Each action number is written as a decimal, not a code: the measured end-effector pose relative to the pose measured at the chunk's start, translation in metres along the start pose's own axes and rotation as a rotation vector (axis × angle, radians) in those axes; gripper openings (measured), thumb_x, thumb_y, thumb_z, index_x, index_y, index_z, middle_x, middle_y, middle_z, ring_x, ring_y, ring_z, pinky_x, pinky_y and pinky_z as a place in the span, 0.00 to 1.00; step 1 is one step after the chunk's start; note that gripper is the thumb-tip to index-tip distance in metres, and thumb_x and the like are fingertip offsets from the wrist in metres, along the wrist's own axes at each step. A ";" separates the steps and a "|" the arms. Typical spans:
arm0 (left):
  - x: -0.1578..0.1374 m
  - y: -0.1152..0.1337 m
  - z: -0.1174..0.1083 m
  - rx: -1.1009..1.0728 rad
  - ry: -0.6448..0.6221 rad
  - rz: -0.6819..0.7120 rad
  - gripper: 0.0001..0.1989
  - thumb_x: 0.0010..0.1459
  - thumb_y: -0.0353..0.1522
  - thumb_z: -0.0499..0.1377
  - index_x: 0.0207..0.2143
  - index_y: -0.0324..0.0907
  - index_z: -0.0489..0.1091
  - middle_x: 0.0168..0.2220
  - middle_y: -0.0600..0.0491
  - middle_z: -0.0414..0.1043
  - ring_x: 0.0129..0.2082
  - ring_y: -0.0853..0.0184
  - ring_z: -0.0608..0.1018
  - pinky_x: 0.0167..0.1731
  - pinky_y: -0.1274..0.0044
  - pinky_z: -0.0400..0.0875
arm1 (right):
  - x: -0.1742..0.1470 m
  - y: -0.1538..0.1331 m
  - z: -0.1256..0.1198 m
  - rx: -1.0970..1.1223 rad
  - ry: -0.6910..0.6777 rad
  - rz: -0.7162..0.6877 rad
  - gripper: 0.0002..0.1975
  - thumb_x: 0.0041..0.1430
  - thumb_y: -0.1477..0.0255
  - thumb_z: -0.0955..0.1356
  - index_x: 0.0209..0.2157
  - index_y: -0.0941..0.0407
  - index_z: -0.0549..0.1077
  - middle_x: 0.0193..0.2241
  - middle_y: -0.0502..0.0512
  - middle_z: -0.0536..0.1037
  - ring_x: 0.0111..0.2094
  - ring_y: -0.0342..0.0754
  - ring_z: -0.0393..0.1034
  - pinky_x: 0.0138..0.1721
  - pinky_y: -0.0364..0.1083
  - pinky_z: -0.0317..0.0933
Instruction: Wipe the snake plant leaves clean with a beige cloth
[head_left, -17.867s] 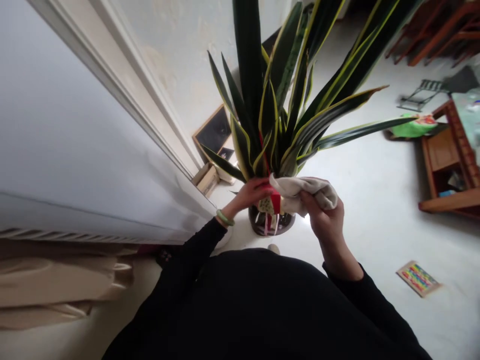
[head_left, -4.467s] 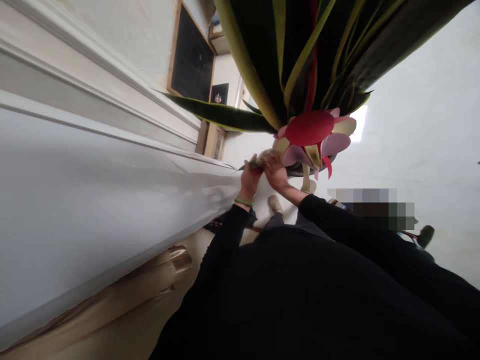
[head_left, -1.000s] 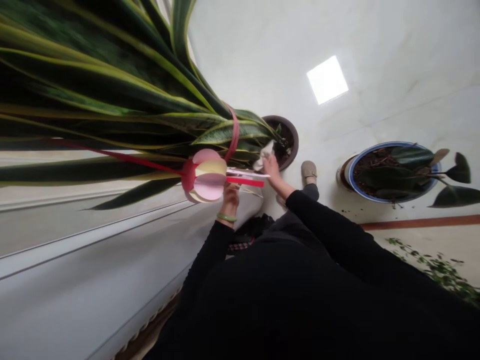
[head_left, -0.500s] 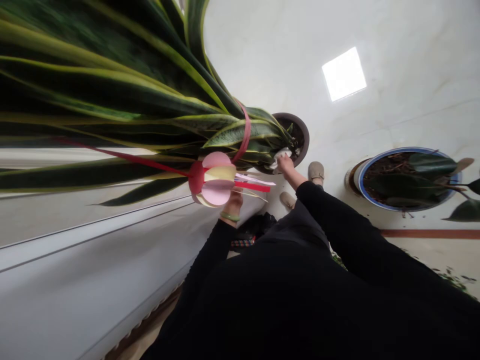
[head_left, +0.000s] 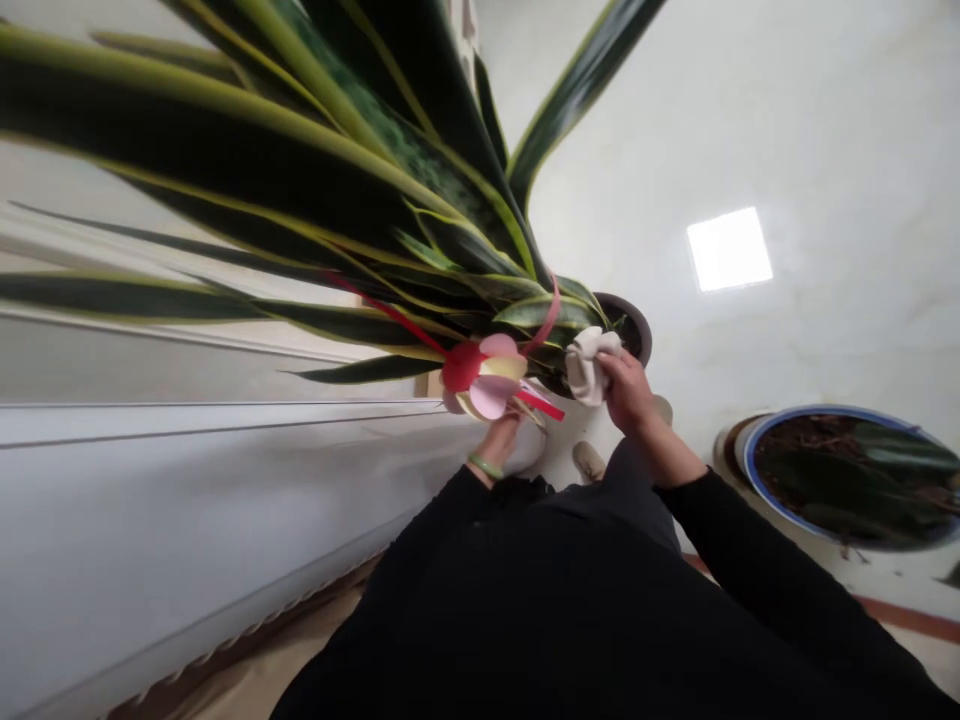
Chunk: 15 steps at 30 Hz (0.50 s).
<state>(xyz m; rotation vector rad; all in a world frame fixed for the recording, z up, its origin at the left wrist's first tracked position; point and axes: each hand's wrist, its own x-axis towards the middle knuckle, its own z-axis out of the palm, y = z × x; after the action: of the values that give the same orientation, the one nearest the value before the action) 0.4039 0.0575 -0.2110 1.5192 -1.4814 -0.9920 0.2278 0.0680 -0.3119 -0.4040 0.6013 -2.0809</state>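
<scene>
One right hand [head_left: 630, 392], right of centre, pinches a crumpled off-white cloth [head_left: 585, 368] near the base of the yellow-edged green plant [head_left: 420, 190], work seemingly midway, finished share unclear, while the half-hidden left hand [head_left: 501, 436]'s grip cannot be told.

The snake plant [head_left: 420, 190] stands in its pot [head_left: 641, 325] on the floor [head_left: 825, 150], ahead of the person, its leaves spreading left and away. A ribbon [head_left: 553, 312] runs around the leaf bases; just left of it hangs a paper ornament [head_left: 491, 375], partly covering the left hand [head_left: 501, 438]. The cloth [head_left: 583, 370] lies in the right hand [head_left: 630, 392], before the pot's near side. A second pot [head_left: 741, 450] stands to the right, a flat panel [head_left: 225, 520] to the left.
</scene>
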 end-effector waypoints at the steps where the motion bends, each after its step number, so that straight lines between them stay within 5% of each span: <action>1: -0.006 0.002 -0.002 0.012 0.008 -0.021 0.08 0.54 0.25 0.72 0.33 0.41 0.76 0.35 0.49 0.82 0.49 0.54 0.86 0.63 0.52 0.76 | -0.001 -0.017 0.002 -0.007 -0.039 -0.065 0.14 0.55 0.56 0.73 0.35 0.52 0.79 0.31 0.52 0.78 0.33 0.51 0.72 0.40 0.51 0.71; 7: -0.048 0.012 -0.022 0.079 -0.165 -0.051 0.09 0.55 0.31 0.75 0.39 0.40 0.85 0.43 0.43 0.87 0.46 0.54 0.87 0.60 0.58 0.78 | 0.022 -0.089 0.054 -0.404 -0.281 -0.765 0.11 0.66 0.60 0.70 0.35 0.51 0.82 0.44 0.59 0.82 0.52 0.60 0.74 0.60 0.62 0.69; 11: -0.066 0.017 -0.021 0.090 -0.072 0.027 0.14 0.54 0.35 0.77 0.43 0.42 0.86 0.47 0.44 0.87 0.44 0.58 0.87 0.58 0.61 0.79 | 0.040 -0.111 0.100 -0.614 -0.204 -0.970 0.15 0.72 0.63 0.66 0.34 0.53 0.82 0.41 0.63 0.81 0.46 0.60 0.72 0.50 0.60 0.71; 15: -0.089 0.028 -0.007 -0.022 0.066 0.094 0.14 0.55 0.34 0.76 0.44 0.42 0.86 0.50 0.42 0.87 0.46 0.58 0.87 0.57 0.64 0.80 | 0.045 -0.135 0.127 -0.695 -0.330 -1.074 0.17 0.73 0.62 0.66 0.34 0.54 0.82 0.42 0.66 0.80 0.49 0.63 0.72 0.52 0.62 0.69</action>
<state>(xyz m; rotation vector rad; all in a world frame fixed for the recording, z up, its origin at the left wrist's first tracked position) 0.3976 0.1458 -0.1810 1.4400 -1.4769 -0.8925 0.1747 0.0606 -0.1286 -1.7391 1.0369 -2.6052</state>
